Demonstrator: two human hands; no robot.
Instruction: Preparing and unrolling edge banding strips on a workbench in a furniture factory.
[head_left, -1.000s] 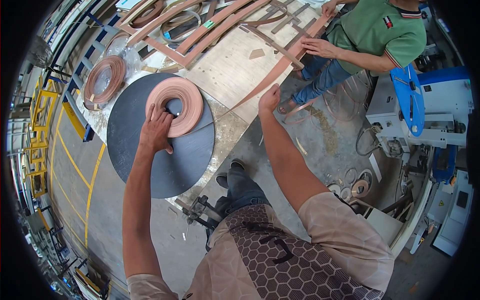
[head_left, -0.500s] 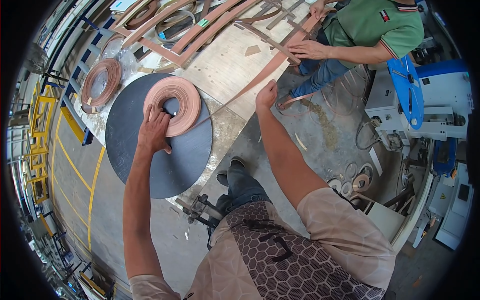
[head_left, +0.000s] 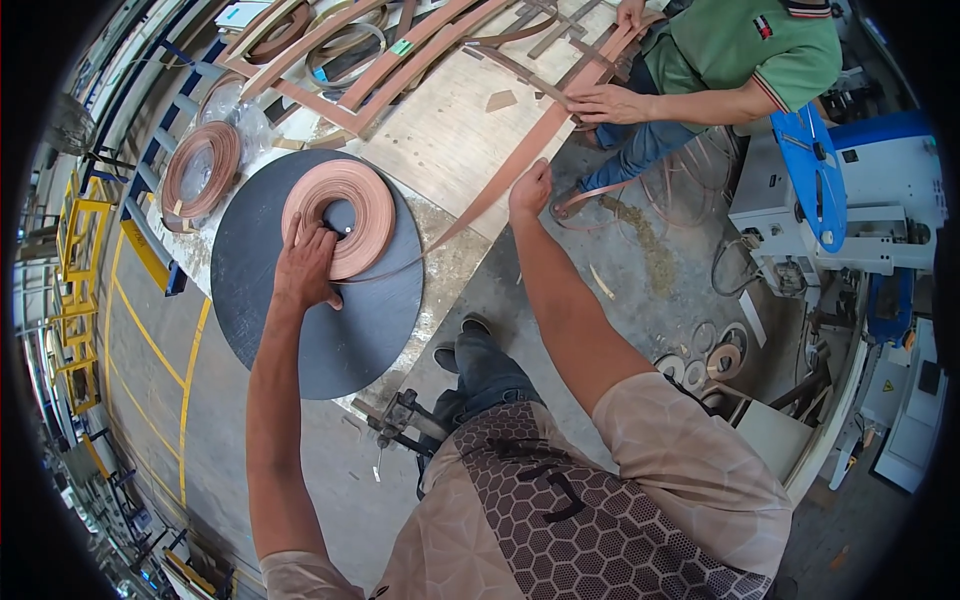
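Note:
A coil of reddish-brown edge banding (head_left: 368,215) lies flat on a round dark disc (head_left: 375,335). My left hand (head_left: 308,265) rests on the coil's left side, fingers stretched toward its centre hole and thumb apart. From the coil a strip of edge banding (head_left: 490,195) runs up and right across the table corner. At the strip's near edge, my right hand (head_left: 530,188) is closed on it, fingertips partly hidden. Farther along, a co-worker's hand (head_left: 612,103) lies by the same strip, and their other hand (head_left: 630,14) is at its far part.
Wooden frames (head_left: 370,95) and several thin strips cover the back of the plywood table (head_left: 430,150). Another coil (head_left: 200,170) sits at the left with clear plastic. A clamp (head_left: 400,415) is at the near table edge. Machinery (head_left: 860,210) stands right; rolls (head_left: 700,360) lie on the floor.
The strip between the coil and my right hand has slackened and turned, showing more of its flat face. The coil sits slightly farther left. Both my hands stay nearly in place.

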